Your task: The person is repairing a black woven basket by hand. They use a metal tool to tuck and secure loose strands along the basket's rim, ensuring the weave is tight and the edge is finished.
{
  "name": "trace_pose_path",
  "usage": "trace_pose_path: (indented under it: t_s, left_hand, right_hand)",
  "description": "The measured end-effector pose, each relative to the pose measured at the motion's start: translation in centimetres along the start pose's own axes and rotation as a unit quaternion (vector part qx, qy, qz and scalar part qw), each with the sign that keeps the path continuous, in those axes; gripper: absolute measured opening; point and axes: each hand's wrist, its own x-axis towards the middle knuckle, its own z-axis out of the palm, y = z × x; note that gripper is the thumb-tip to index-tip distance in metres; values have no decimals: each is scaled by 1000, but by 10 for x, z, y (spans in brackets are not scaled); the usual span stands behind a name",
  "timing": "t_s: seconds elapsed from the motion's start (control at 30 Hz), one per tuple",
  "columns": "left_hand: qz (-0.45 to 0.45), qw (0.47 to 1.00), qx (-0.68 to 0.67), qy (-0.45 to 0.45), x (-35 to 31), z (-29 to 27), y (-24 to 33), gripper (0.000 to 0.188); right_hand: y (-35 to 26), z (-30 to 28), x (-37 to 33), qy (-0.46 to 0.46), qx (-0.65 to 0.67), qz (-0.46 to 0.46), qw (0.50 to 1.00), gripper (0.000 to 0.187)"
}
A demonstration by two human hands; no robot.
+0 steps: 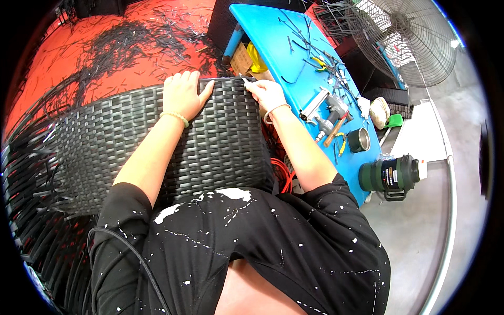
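Note:
A black woven rattan panel [215,136] lies across in front of me, its weave tight in the middle and right. My left hand [181,95] rests flat over its far edge, thumb spread away from the fingers. At the far right corner, my right hand [266,94] is closed in a pinch. A small thin, pale-tipped thing pokes out from those fingers against the panel's edge; its kind is too small to tell. Loose black strips [58,252] fan out from the panel's left end.
On the blue table [273,37] at the right lie a nail gun [336,107], a hammer [335,131], yellow-handled pliers [342,144], a dark cup [359,140] and strips. Beyond stands a large fan [401,31]. A green flask [391,176] is near the table's end. Strip scraps [123,47] litter the red floor.

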Motion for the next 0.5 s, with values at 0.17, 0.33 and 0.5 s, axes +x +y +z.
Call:
trace_pose_path:
  t_s: [0.17, 0.33, 0.5]
  left_hand:
    - [-4, 999, -35, 36, -10, 0, -3, 48]
    - [-5, 999, -33, -4, -10, -5, -1, 45]
    - [-5, 1000, -18, 2, -11, -1, -2, 43]
  right_hand:
    - [-10, -2, -11, -2, 259, 137, 956, 26]
    - [-8, -13, -11, -45, 243, 152, 957, 27]
    - [-16, -11, -5, 39, -251, -135, 958, 36]
